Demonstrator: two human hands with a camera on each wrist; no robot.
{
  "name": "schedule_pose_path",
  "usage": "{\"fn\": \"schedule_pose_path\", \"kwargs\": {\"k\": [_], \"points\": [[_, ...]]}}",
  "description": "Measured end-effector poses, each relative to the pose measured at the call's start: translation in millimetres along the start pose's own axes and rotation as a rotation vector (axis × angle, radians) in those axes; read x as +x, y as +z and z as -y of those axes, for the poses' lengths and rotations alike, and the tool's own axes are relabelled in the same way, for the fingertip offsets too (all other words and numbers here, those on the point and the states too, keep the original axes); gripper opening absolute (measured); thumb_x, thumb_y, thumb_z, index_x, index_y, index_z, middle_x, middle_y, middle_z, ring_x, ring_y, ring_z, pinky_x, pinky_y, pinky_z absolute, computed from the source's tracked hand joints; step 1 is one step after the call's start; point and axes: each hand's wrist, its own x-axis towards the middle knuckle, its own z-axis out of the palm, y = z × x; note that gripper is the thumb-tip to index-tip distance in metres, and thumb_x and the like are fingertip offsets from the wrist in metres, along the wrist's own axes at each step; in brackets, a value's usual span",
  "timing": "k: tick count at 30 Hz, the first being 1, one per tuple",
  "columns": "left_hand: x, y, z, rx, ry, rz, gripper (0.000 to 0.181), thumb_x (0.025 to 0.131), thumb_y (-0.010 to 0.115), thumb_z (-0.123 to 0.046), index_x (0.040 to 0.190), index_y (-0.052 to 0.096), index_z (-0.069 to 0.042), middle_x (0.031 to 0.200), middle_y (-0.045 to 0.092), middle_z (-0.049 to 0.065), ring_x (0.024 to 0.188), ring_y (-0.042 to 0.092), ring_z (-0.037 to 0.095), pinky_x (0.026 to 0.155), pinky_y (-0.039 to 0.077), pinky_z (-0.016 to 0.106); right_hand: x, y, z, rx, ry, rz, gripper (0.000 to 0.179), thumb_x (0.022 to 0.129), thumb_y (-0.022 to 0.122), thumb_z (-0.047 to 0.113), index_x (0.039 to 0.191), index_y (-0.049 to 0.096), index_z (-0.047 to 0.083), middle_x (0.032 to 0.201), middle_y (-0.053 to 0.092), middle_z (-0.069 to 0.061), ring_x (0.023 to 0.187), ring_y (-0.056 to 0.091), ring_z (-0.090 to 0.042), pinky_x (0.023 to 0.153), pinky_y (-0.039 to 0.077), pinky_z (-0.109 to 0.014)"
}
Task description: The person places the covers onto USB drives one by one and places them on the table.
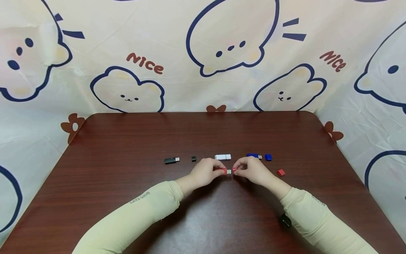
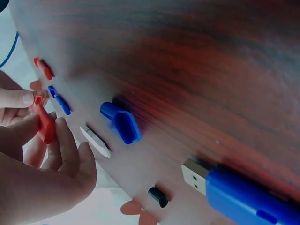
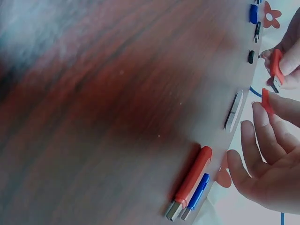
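Note:
My left hand (image 1: 203, 173) pinches a red USB flash drive (image 3: 277, 65), its metal plug pointing toward the right hand. Between thumb and fingertips, my right hand (image 1: 254, 170) grips a small red cap (image 3: 266, 100). A short gap separates the plug from the cap in the head view. Just beyond the hands lies a white USB drive (image 1: 222, 157). Behind the right hand is a blue USB drive (image 1: 252, 155), partly covered in the head view, and a red USB drive (image 3: 193, 176) shows on the table in the right wrist view.
To the left lie a black USB drive (image 1: 171, 161) and a black cap (image 1: 194, 159). At right are a blue cap (image 1: 268, 157) and another red cap (image 1: 281, 172). The left wrist view shows another blue drive (image 2: 248, 197) and blue cap (image 2: 125, 125) on the brown table (image 1: 203, 130).

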Motion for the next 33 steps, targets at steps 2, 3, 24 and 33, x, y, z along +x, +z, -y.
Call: {"fn": "schedule_pose_path", "kwargs": {"k": [2,3,24,33], "points": [[0.8,-0.5,0.0,-0.042,-0.015,-0.003,0.008,0.086,0.065,-0.016,0.086,0.072,-0.011,0.08,0.071,-0.002,0.076,0.058,0.007,0.07,0.044,0.02,0.1,0.0,-0.1,0.033,0.014,0.005,0.007,0.082,0.067,0.008,0.087,0.068,0.003,0.076,0.066,-0.004,0.063,0.051,-0.01,0.056,0.044,-0.027],[0.9,-0.8,-0.1,-0.053,-0.021,-0.005,0.008,0.086,0.065,-0.016,0.085,0.072,-0.011,0.08,0.07,-0.002,0.075,0.057,0.007,0.07,0.044,0.02,0.1,0.1,-0.1,0.049,0.02,0.009,0.007,0.083,0.067,0.008,0.088,0.068,0.003,0.077,0.066,-0.004,0.063,0.051,-0.01,0.055,0.044,-0.027],[-2.6,-1.1,-5.7,-0.107,-0.05,-0.01,0.008,0.085,0.066,-0.014,0.085,0.072,-0.009,0.081,0.07,0.001,0.076,0.055,0.008,0.069,0.043,0.019,0.0,1.0,4.9,0.093,0.019,0.027,0.011,0.084,0.067,0.011,0.09,0.07,0.003,0.079,0.069,-0.006,0.068,0.054,-0.009,0.06,0.045,-0.027],[-1.8,0.9,-5.2,-0.117,-0.1,-0.002,0.01,0.085,0.066,-0.016,0.083,0.066,-0.006,0.073,0.064,0.002,0.063,0.049,0.006,0.059,0.039,0.018,-0.7,1.5,5.1,0.098,0.011,0.025,0.009,0.084,0.067,0.01,0.09,0.069,0.004,0.078,0.068,-0.005,0.069,0.054,-0.01,0.058,0.044,-0.026]]}}
